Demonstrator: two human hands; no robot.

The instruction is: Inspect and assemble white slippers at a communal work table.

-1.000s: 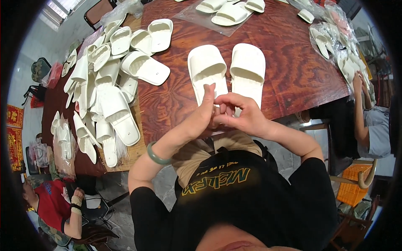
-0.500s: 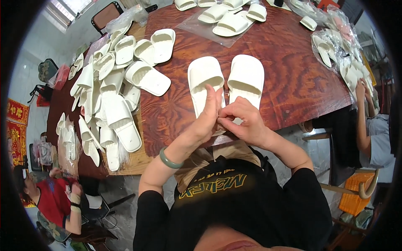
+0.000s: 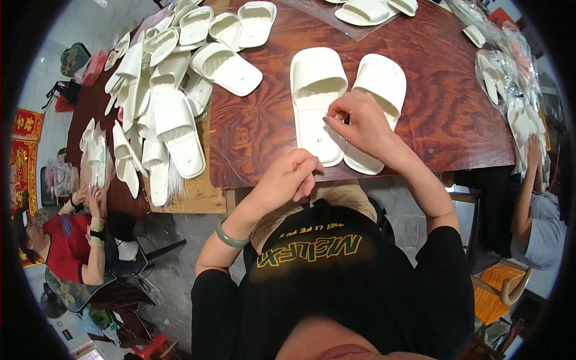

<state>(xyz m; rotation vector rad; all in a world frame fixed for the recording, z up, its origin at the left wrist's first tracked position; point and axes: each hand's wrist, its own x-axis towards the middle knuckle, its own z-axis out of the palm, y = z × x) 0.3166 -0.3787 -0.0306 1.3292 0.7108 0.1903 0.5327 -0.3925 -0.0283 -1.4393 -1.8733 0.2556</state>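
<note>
Two white open-toed slippers lie side by side on the table before me, toes pointing away. My right hand (image 3: 365, 123) is over the inner edges of the left slipper (image 3: 315, 114) and the right slipper (image 3: 381, 81), thumb and forefinger pinched together. At the heel of the left slipper, my left hand (image 3: 288, 179) is closed with curled fingers, its fingertips beside the sole's edge. Whatever either pinch may hold is too small to make out. A green bangle (image 3: 232, 235) circles my left wrist.
A heap of white slippers (image 3: 174, 117) covers the table's left side. More slippers (image 3: 366, 11) lie on clear plastic at the far side. Bagged slippers (image 3: 493, 75) line the right. One person in red (image 3: 72, 240) sits left, another in grey (image 3: 543, 225) right.
My hands, together between the slippers before, have come apart: the right up over the insoles, the left down to the heel. The whole view has shifted, so the table sits higher.
</note>
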